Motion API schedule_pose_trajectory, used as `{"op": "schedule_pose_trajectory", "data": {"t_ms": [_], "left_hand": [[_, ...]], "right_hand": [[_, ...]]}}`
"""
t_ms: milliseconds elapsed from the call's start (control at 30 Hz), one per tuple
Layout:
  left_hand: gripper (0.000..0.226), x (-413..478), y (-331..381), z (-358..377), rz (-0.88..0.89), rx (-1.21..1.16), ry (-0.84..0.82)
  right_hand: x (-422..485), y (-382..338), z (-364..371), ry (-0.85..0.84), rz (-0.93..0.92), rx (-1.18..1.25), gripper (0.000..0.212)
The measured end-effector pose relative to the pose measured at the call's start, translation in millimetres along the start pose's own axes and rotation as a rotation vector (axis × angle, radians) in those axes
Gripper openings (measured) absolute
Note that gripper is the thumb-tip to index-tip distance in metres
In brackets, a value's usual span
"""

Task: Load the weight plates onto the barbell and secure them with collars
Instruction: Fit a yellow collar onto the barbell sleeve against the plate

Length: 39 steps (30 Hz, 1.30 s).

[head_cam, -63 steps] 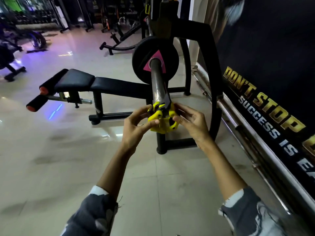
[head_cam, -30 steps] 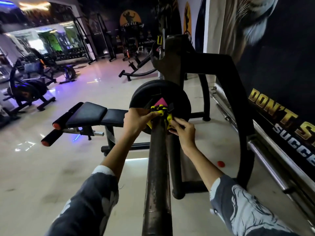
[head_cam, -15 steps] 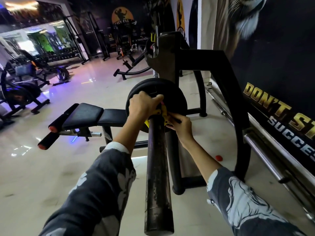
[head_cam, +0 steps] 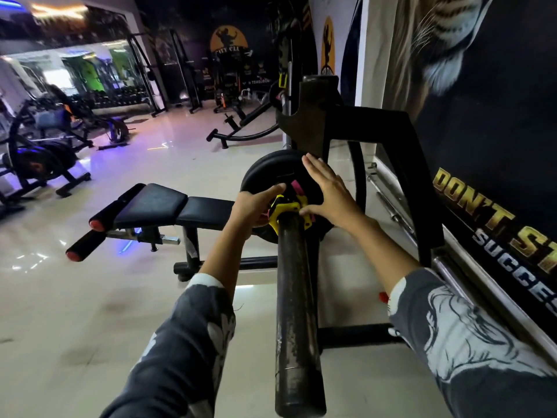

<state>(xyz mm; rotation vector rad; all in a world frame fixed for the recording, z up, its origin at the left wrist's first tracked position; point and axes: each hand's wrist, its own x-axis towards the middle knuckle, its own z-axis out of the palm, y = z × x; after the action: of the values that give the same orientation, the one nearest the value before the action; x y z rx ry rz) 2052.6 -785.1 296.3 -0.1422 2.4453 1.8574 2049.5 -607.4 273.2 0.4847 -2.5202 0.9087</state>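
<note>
A dark barbell sleeve point(head_cam: 297, 312) runs away from me to a black weight plate point(head_cam: 272, 173) with a pink mark. A yellow collar point(head_cam: 287, 214) sits on the sleeve against the plate. My left hand point(head_cam: 256, 206) grips the collar from the left, thumb over its top. My right hand point(head_cam: 327, 191) lies flat with straight fingers on the plate's face, thumb touching the collar's right side.
The bar rests on a black rack point(head_cam: 376, 146) beside a wall banner point(head_cam: 497, 206) on the right. A black bench point(head_cam: 156, 206) with red-tipped rollers stands to the left. Metal rails point(head_cam: 458, 282) run along the wall. More gym machines point(head_cam: 45, 146) fill the far left.
The collar has gone from the sleeve's end up to the plate. My right hand has let go and now lies flat on the plate; my left has shifted from atop the collar to its left side.
</note>
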Motion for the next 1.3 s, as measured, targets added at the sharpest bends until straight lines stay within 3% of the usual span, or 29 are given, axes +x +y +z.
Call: {"op": "schedule_pose_trajectory", "data": {"t_ms": [167,367,633,767,867,967,1033,1133,1300], "left_hand": [[0.054,7,-14,-3,-0.09,-0.149,-0.081],[0.03,12,-21,-3,-0.119,-0.283,-0.055],[0.032,8,-22,0,-0.075,-0.247,0.004],[0.036,2,-27,3,0.148,0.058,0.149],[0.033,-21,-28,1,0.462,0.315,0.248],[0.028,-58,-38,-6,0.663,0.452,0.277],[0.026,-81,-52,-14,0.745,0.488,0.284],[0.021,-115,-79,-26,0.852,0.469,0.216],[0.031,-179,-118,-29,0.821,0.536,0.182]], "right_hand": [[-2,3,5,0.077,-0.008,0.007,0.103],[0,2,4,0.079,-0.02,0.001,0.103],[-2,-1,1,0.048,0.008,-0.069,0.103],[-10,-5,1,0.009,0.052,-0.187,0.089],[-36,-22,9,0.137,0.136,-0.223,0.06],[-81,-43,14,0.266,0.162,-0.158,0.041],[-110,-54,13,0.249,0.175,-0.159,0.036],[-152,-71,13,0.186,0.18,-0.16,0.045],[-213,-105,16,0.153,0.187,-0.148,0.039]]}}
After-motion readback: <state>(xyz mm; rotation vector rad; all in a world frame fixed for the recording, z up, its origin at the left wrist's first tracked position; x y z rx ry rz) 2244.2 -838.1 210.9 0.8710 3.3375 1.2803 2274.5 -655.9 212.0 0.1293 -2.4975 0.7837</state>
